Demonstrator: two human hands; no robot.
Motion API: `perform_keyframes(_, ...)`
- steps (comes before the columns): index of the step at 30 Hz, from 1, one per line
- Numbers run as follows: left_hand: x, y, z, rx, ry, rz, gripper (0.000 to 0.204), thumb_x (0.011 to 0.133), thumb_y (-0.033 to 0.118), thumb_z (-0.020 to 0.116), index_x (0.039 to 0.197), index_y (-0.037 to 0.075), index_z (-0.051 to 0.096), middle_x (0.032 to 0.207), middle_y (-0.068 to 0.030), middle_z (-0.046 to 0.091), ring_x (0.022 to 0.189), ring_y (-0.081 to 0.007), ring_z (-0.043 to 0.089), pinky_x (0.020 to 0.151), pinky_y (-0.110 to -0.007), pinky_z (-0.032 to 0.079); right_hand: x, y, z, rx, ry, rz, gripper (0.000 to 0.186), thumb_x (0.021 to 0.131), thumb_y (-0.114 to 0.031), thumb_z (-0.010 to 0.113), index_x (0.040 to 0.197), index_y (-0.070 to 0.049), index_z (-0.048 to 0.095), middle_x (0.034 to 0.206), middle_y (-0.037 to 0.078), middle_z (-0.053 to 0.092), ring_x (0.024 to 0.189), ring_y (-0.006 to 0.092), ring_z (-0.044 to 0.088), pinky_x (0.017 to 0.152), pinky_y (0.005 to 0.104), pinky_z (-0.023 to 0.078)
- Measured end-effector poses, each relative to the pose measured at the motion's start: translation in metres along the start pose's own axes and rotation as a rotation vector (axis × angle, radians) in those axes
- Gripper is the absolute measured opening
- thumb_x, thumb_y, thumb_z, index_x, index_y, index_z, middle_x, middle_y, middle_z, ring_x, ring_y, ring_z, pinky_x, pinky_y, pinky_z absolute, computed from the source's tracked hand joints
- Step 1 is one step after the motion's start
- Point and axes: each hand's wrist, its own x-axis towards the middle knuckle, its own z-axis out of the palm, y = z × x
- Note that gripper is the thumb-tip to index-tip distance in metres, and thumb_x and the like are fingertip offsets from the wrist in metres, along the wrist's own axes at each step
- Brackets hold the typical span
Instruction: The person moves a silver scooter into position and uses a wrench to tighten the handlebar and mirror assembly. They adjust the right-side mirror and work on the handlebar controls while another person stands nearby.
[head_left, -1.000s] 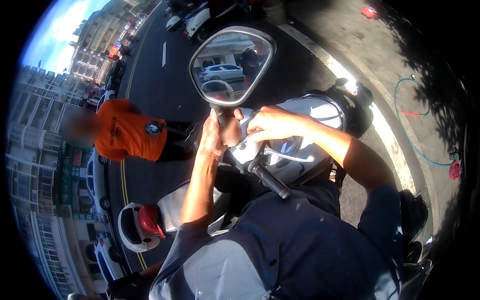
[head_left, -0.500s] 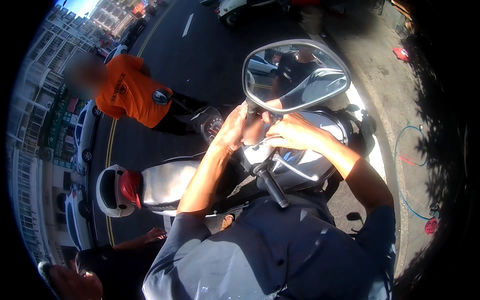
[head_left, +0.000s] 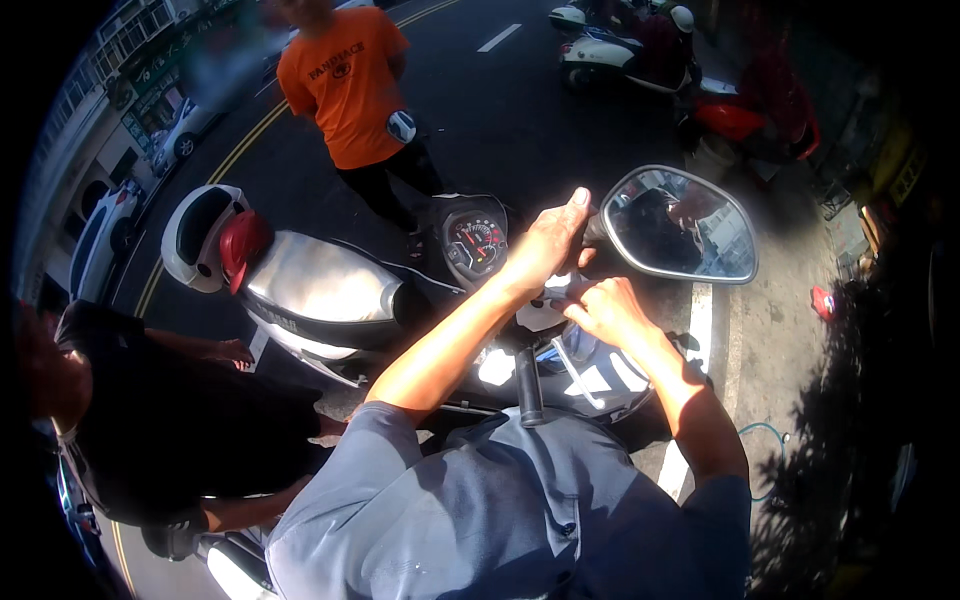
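Note:
A scooter stands crosswise before me, its rear-view mirror point(head_left: 680, 225) raised on a dark stem above the handlebar. My left hand point(head_left: 545, 245) is closed around the stem beside the mirror, thumb pointing up. Just below it, my right hand point(head_left: 608, 308) has its fingers curled in at the stem's base; whatever they pinch is hidden. Nearer to me are the black handlebar grip point(head_left: 528, 385) and the silver brake lever point(head_left: 577, 370). The round speedometer point(head_left: 475, 243) lies left of my left hand.
On the scooter's seat point(head_left: 325, 285) rest a white helmet point(head_left: 188, 235) and a red cap-like item point(head_left: 246, 245). A person in an orange shirt point(head_left: 345, 90) stands beyond; another in black point(head_left: 190, 420) is at left. Parked scooters point(head_left: 620, 60) stand far right, and a hose point(head_left: 770, 430) lies on the pavement.
My view has shifted, and the mirror now shows lower and farther right, turned to a different angle. My hands stay together at its stem. The person in black shows more fully at left.

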Motion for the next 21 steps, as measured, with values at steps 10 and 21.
perform_keyframes(10,0.005,0.027,0.055,0.306,0.456,0.310,0.079,0.095,0.076,0.032,0.074,0.011,0.072,0.055,0.0000,0.063,0.066,-0.0253,0.069,0.070,-0.040,0.052,0.000,0.035,0.029,-0.182,-0.020,-0.131,0.020,0.095,-0.019,0.068,0.092,-0.001,0.060,0.086,0.013,0.059,0.086,0.0257,0.056,0.081,0.0428,0.043)
perform_keyframes(21,0.002,0.027,0.046,0.264,0.564,0.376,0.075,0.098,0.066,0.041,0.065,0.005,0.071,0.056,-0.0181,0.062,0.058,-0.0384,0.064,0.062,-0.046,0.051,0.010,0.074,0.035,-0.060,-0.193,-0.136,0.017,0.095,-0.012,0.063,0.082,-0.005,0.053,0.080,0.008,0.054,0.074,0.0208,0.053,0.066,0.0367,0.041)
